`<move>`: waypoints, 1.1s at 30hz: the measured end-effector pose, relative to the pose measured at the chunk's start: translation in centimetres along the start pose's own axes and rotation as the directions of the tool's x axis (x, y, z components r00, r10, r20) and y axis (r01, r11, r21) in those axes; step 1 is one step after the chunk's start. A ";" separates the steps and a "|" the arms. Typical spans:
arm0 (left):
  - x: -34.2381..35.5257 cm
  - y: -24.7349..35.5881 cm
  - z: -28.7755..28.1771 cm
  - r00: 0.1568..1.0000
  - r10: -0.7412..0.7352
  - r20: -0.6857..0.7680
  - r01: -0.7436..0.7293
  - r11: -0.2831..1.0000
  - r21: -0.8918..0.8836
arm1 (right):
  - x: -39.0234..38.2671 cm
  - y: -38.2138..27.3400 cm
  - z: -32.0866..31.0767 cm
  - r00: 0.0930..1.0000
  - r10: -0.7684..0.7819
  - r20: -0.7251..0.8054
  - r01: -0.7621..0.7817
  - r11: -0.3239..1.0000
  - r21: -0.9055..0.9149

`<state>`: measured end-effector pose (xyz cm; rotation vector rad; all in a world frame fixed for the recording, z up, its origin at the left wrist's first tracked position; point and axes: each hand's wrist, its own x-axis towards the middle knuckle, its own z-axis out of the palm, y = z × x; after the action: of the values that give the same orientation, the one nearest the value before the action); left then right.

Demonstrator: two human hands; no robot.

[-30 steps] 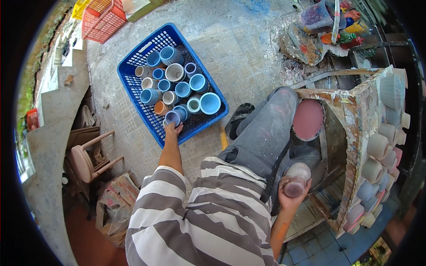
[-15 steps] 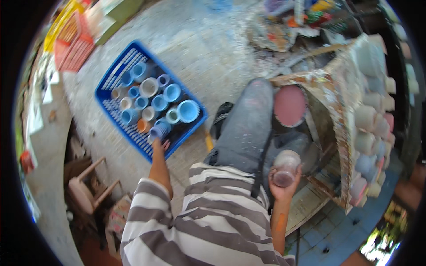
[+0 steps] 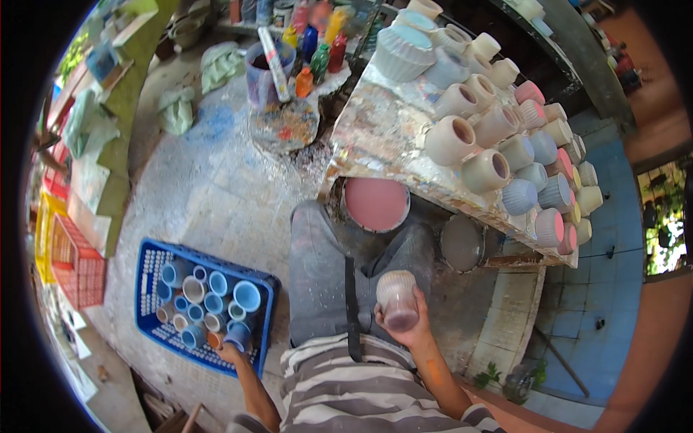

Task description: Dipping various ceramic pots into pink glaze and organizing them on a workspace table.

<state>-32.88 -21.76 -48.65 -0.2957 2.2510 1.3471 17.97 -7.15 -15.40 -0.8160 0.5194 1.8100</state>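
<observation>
My left hand grips a blue pot at the near corner of a blue plastic basket. Several blue, white and orange pots stand inside. My right hand is closed round a pale, ribbed pot with a mauve end, held over my lap. Just beyond my knees sit a tub of pink liquid and a grey round basin, below a paint-crusted bench top.
Several pastel pots crowd the bench top. Behind stand a bucket and paint bottles. At left are red and yellow crates and a green ledge. Blue tiled flooring lies at right.
My view has swung to the right and up, so the basket now appears lower left and more of the bench shows. Both hands keep hold of their pots.
</observation>
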 end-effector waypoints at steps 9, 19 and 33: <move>-44.6 44.9 18.3 -0.136 0.263 0.955 -0.927 0.305 -0.217 | -0.8 -1.7 0.6 0.989 -0.140 0.040 0.146 0.958 -0.245; -54.3 44.8 25.0 -0.656 0.024 0.754 -0.734 0.211 -0.645 | -4.8 -3.1 -2.2 0.882 -0.437 0.176 0.471 0.810 -0.350; -48.9 26.9 17.0 -0.703 -0.344 0.622 -0.104 0.916 0.388 | -1.9 -2.1 -2.2 0.767 -0.606 0.210 0.547 0.448 -0.707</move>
<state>2.52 2.91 -9.44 0.6225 0.2438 0.2789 20.98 -9.07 -15.49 -1.4148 -0.5086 1.2770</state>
